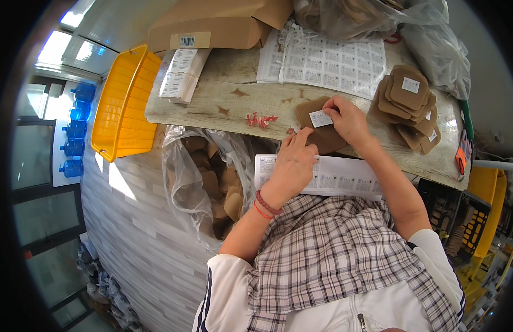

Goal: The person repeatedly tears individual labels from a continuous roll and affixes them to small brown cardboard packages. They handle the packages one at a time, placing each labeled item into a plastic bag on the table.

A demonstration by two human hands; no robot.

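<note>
A brown corrugated cardboard piece (310, 109) lies at the table's near edge with a small white printed label (319, 119) on it. My right hand (347, 122) is closed at the label's right end, thumb and forefinger pressed on it. Bent fingers of my left hand (294, 163) grip the cardboard piece's lower left edge; part of that contact is hidden. Below both hands, a white sheet of printed labels (345, 176) rests between the table edge and my lap, partly covered by my left hand.
Labelled cardboard pieces (403, 94) are stacked at the right, near orange-handled scissors (461, 155). Label sheets (328, 61), a cardboard box (212, 22) and plastic bags (439, 55) lie at the back. Red scraps (261, 120) lie left. A clear bag of cardboard (182, 182) and yellow basket (126, 105) stand beyond.
</note>
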